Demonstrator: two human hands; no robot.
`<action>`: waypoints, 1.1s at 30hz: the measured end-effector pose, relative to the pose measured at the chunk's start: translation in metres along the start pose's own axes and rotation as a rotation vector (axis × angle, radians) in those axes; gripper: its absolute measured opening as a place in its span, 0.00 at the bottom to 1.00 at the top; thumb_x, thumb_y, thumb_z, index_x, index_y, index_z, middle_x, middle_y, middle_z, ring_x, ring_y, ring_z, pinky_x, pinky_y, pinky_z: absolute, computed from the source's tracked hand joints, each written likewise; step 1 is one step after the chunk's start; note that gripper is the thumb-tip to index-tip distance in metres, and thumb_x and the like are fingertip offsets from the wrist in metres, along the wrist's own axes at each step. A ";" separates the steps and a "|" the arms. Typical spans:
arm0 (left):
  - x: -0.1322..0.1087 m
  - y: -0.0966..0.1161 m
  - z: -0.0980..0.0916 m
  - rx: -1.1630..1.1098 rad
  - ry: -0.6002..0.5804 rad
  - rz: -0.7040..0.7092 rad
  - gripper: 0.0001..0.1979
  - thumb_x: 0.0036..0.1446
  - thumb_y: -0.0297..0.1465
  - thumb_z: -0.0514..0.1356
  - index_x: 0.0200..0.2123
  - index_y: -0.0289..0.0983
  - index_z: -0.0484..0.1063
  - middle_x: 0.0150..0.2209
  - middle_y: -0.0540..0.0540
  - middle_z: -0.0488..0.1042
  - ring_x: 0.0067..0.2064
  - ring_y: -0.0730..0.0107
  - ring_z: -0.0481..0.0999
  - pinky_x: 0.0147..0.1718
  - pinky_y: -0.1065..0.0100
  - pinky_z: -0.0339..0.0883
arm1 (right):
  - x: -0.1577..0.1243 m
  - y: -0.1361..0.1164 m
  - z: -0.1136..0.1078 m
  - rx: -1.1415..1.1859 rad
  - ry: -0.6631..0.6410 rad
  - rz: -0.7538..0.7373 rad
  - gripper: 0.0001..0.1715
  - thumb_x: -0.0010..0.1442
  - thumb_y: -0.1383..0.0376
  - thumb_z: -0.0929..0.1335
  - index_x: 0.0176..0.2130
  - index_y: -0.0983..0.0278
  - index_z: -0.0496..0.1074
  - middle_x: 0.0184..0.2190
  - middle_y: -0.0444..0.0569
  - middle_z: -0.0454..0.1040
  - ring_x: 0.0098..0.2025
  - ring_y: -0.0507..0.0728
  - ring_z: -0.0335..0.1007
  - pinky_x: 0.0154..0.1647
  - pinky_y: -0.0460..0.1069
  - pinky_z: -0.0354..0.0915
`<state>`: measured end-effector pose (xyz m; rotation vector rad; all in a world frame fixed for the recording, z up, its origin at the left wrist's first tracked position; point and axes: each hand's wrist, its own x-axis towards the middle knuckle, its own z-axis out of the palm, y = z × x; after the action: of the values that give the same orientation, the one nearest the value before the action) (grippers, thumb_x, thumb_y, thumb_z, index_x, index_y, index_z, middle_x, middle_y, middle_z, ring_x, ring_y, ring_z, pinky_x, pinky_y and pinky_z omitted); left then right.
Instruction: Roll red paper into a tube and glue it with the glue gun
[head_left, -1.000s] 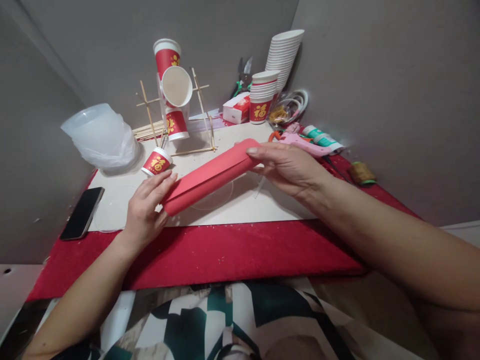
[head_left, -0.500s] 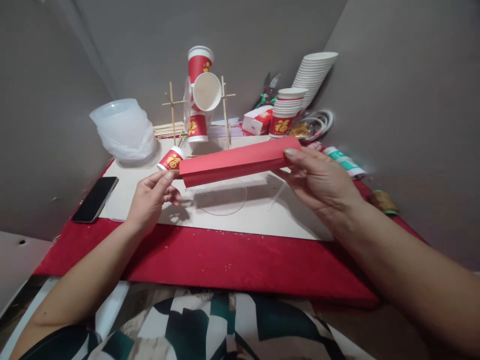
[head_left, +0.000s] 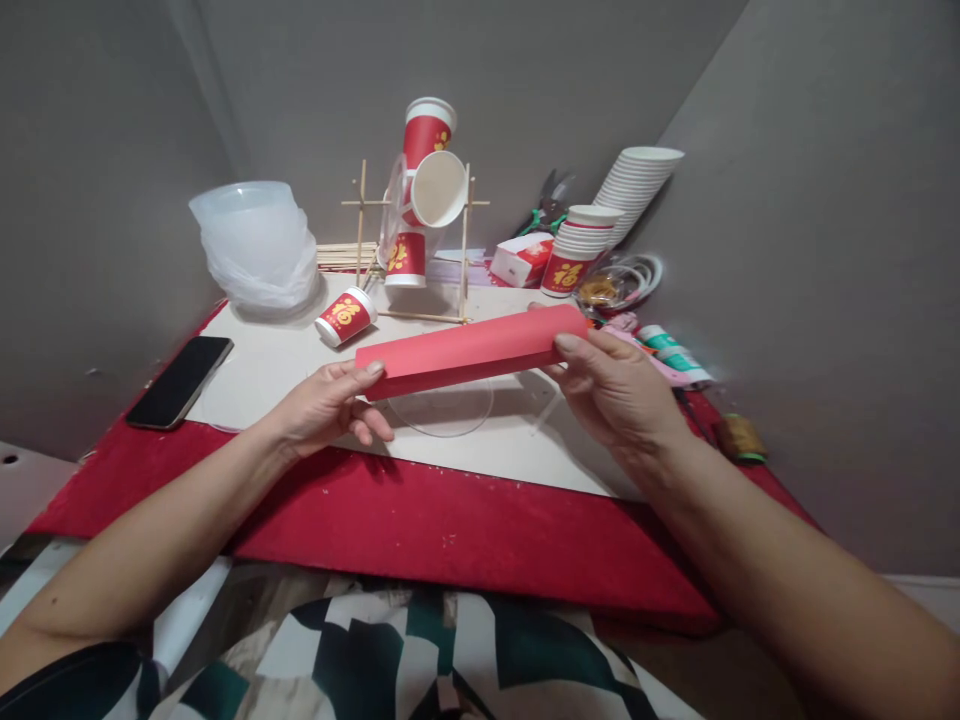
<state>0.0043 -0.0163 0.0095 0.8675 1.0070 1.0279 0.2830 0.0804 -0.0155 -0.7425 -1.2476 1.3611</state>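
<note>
A long piece of folded red paper (head_left: 469, 353) is held between both hands above the white board (head_left: 255, 375). My left hand (head_left: 326, 405) pinches its left end, thumb on top. At the other end, my right hand (head_left: 615, 385) grips it between thumb and fingers, some of them hidden behind it. Beneath the paper lies a clear round disc (head_left: 442, 415), partly covered. Behind stands a frame of wooden sticks (head_left: 465, 245) carrying red-and-white paper cups (head_left: 439, 190). Another paper cup (head_left: 346, 317) lies tilted on the board near my left hand.
A phone (head_left: 180, 382) lies at the left beside bagged plastic bowls (head_left: 259, 245). Stacked paper cups (head_left: 581, 250), a small red-and-white box (head_left: 523, 260), pliers (head_left: 553, 200) and a coil of tubing (head_left: 637, 283) stand at back right. A thread spool (head_left: 741, 438) sits on the red cloth (head_left: 480, 540).
The paper has come down slightly toward the board. My left thumb now lies over the paper's left end instead of at its edge. The view has shifted a little.
</note>
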 end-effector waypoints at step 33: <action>-0.001 -0.006 0.005 0.218 0.267 0.204 0.19 0.47 0.41 0.74 0.36 0.32 0.81 0.21 0.46 0.80 0.23 0.69 0.80 0.22 0.75 0.73 | -0.002 -0.005 -0.001 -0.351 -0.083 -0.240 0.12 0.56 0.51 0.75 0.38 0.54 0.84 0.53 0.47 0.78 0.62 0.63 0.68 0.66 0.61 0.58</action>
<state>0.0100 -0.0197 0.0058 1.0458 1.2928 1.2455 0.2862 0.0776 -0.0117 -0.7521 -1.6114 0.9974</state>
